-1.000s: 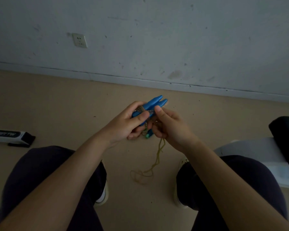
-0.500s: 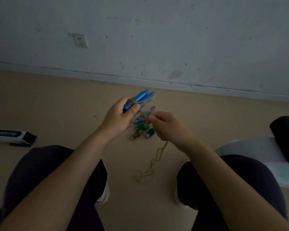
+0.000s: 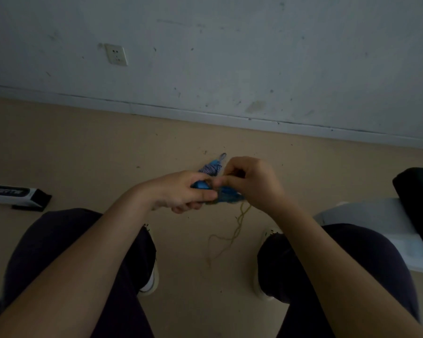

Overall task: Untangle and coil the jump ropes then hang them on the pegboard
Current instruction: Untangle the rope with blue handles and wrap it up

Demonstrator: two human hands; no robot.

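1. I keep the left hand [image 3: 181, 191] clamped round the blue handles [image 3: 220, 192] as an anchor, low between the knees over the floor [image 3: 83, 152].
2. My right hand [image 3: 252, 181] pinches the yellow-green rope [image 3: 239, 220] (wound at the handles); I would feed turns snugly, judging the tail slack.
3. Both forearms converge, wrists level.
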